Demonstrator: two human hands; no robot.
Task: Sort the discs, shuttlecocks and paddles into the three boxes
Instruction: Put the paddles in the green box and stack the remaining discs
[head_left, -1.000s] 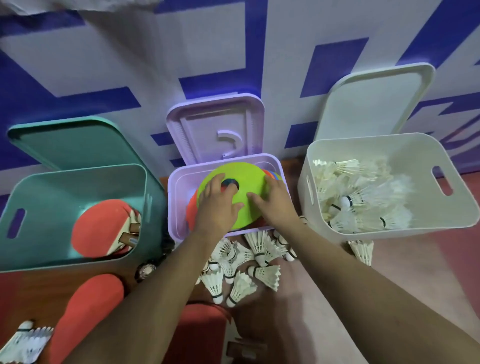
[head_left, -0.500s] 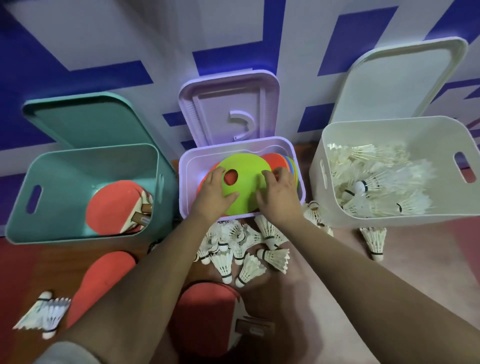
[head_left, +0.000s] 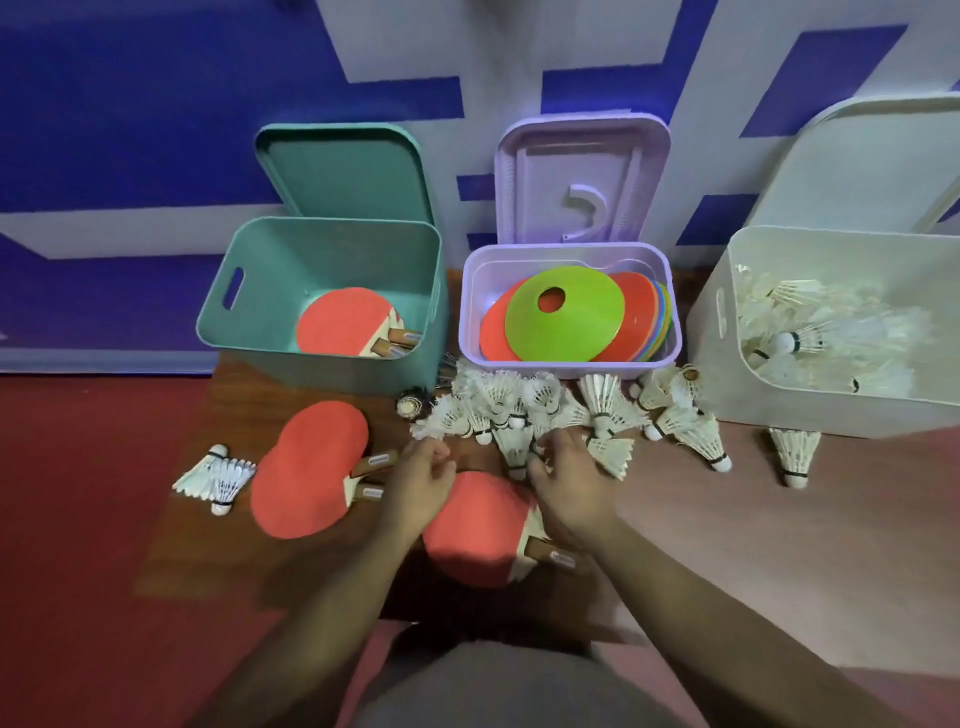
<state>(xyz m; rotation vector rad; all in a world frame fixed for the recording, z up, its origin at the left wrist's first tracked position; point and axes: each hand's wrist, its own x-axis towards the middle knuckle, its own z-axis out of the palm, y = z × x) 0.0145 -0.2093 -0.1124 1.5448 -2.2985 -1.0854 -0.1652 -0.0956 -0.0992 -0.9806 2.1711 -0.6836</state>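
We judge the discs (head_left: 582, 322) done, all in the purple box (head_left: 571, 366), but paddles (head_left: 311, 467) and a heap of shuttlecocks (head_left: 511, 410) lie unsorted on the floor (left hand (head_left: 421, 486) loosely curled, empty; right hand (head_left: 571, 488) with fingers (head_left: 553, 449) spread over the heap).

So the floor (head_left: 78, 519) is dark red on the left and turns pinkish on the right, with a brown wood-look patch (head_left: 244, 415) in the middle. Three open boxes sit along the back by the wall: teal box (head_left: 322, 371), purple box (head_left: 571, 368) just right of it, white box (head_left: 737, 400) further right. Two paddles (head_left: 306, 478) lie stacked red side up in front of the teal box, with a third paddle (head_left: 478, 540) just right of them. A messy pile of shuttlecocks (head_left: 498, 410) sits right in front of the purple box, a smaller bunch (head_left: 685, 426) by the white box's corner, one lone shuttlecock (head_left: 792, 454) on the pinkish part, and a nested stack (head_left: 215, 475) off to the far left
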